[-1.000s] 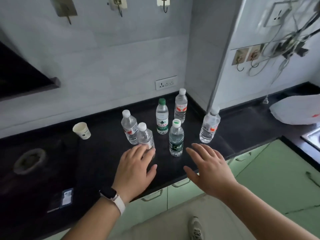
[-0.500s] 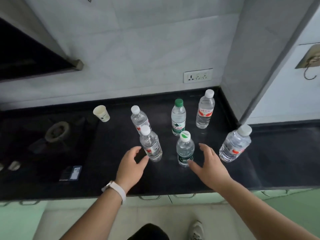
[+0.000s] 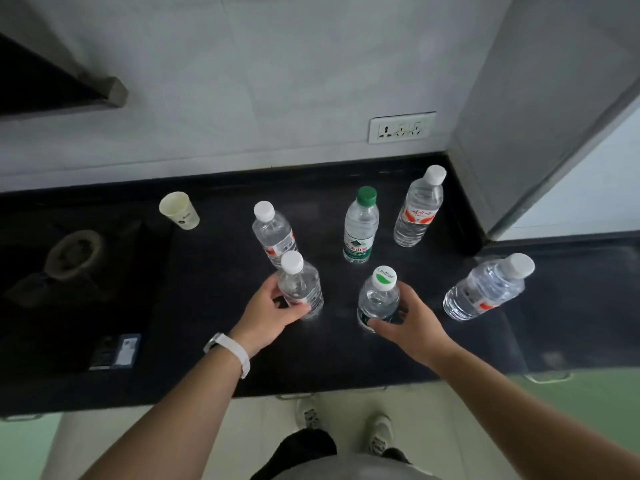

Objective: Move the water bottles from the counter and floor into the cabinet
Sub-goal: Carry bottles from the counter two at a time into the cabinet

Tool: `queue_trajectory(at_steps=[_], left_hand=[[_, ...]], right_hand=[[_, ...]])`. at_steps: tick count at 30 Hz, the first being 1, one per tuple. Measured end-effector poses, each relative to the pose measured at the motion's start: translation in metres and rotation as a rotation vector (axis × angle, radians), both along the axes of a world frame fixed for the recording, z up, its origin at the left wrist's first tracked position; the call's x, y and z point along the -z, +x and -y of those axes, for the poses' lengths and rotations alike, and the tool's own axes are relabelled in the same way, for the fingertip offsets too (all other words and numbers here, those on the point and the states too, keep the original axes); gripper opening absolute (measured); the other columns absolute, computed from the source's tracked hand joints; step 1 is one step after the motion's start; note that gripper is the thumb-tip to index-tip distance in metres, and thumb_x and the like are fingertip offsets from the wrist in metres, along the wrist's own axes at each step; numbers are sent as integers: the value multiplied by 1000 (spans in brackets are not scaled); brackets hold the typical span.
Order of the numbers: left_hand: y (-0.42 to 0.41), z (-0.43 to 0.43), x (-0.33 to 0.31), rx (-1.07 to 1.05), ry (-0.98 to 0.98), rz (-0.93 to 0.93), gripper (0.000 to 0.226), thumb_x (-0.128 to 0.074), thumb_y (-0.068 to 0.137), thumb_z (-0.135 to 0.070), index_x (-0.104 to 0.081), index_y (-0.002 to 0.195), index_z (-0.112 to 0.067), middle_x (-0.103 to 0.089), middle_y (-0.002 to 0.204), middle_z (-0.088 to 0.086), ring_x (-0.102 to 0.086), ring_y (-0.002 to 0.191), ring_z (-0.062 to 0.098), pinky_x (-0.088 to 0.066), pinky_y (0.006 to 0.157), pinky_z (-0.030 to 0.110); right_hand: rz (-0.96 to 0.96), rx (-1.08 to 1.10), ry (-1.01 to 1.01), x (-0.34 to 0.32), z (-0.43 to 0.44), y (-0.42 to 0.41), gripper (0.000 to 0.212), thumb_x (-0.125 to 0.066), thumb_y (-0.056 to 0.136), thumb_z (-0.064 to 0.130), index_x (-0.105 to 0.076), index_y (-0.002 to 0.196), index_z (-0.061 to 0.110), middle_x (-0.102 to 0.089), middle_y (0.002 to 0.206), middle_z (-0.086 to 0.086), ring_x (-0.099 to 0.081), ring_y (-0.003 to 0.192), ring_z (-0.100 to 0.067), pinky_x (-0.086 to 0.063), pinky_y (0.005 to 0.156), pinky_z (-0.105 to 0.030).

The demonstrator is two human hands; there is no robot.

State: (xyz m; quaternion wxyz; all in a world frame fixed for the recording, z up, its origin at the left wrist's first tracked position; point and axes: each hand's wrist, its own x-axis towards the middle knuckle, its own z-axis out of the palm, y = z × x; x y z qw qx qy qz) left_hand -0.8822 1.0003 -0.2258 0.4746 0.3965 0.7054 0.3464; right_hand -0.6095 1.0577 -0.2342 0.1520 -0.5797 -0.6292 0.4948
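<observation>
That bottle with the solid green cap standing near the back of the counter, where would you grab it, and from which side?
Grip the green-capped bottle around its labelled middle, coming from the front, the counter's near edge. It stands upright and its round body suits a wrap-around grip. The two bottles in front are already in the left hand and the right hand, so lifting them probably clears the way.

six water bottles (image 3: 360, 230), one paper cup (image 3: 179, 210)

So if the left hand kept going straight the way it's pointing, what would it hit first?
The left hand is already wrapped around a white-capped bottle, so that comes first. Beyond it, probably the other white-capped bottle, though depth is unclear.
</observation>
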Motion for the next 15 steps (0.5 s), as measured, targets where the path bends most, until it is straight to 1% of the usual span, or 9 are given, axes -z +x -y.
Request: queue_trajectory(at_steps=[1, 3, 6, 8, 10, 12, 14, 15], left_hand=[[-1, -3, 3, 7, 5, 6, 59, -85, 81, -13, -56, 122, -44, -70, 122, -14, -62, 116, -3, -42, 108, 27], [-4, -7, 10, 17, 24, 16, 63, -87, 78, -17, -54, 121, -49, -68, 125, -15, -60, 121, 1, -41, 113, 30], [-9, -13, 18, 36, 72, 29, 67, -89, 74, -24, -55, 122, -56, -67, 125, -25, -58, 125, 1, -42, 114, 35], [-11, -18, 21, 53, 98, 50, 68, -89, 75, -22, -56, 129, -48, -66, 127, -24, -59, 125, 2, -43, 114, 38], [-13, -22, 24, 78, 126, 76, 68, -89, 76, -20, -56, 132, -41, -66, 129, -20, -59, 125, 3, -44, 113, 40], [-14, -26, 27, 93, 155, 92, 65, -88, 77, -15, -57, 127, -42, -68, 126, -20, -62, 121, 3, -47, 110, 37], [-16, -30, 29, 103, 179, 85, 59, -88, 76, -15, -59, 122, -41, -71, 120, -19, -66, 116, 4, -50, 106, 37], [-16, -32, 30, 108, 190, 79, 57, -88, 75, -18, -60, 121, -39, -72, 118, -18, -67, 113, 4, -52, 104, 38]], right_hand=[[0, 11, -9, 1, 0, -2, 65, -88, 69, 27, -46, 114, 48, -66, 106, 20, -64, 98, 1, -51, 90, -25], [8, 43, -18, 2, 0, -8, 68, -88, 68, 27, -47, 119, 45, -66, 106, 21, -64, 97, 2, -51, 90, -25], [20, 100, -8, 1, 0, -19, 66, -88, 68, 27, -46, 114, 48, -67, 103, 21, -65, 95, 4, -52, 90, -27], [17, 151, -17, 0, 0, -27, 64, -87, 68, 27, -47, 113, 47, -68, 103, 19, -65, 94, 2, -53, 91, -32], [9, 213, -15, 1, -2, -35, 63, -86, 64, 36, -49, 114, 45, -69, 103, 16, -66, 95, -1, -54, 93, -38], [3, 265, -4, 1, -4, -42, 61, -82, 56, 49, -52, 109, 46, -70, 101, 16, -67, 94, -3, -54, 92, -41], [5, 314, 6, 2, -4, -48, 57, -80, 53, 54, -54, 103, 48, -71, 98, 15, -68, 92, -5, -54, 90, -44], [14, 329, 11, 2, -3, -50, 57, -80, 53, 54, -54, 102, 47, -71, 97, 15, -68, 92, -6, -54, 90, -45]])
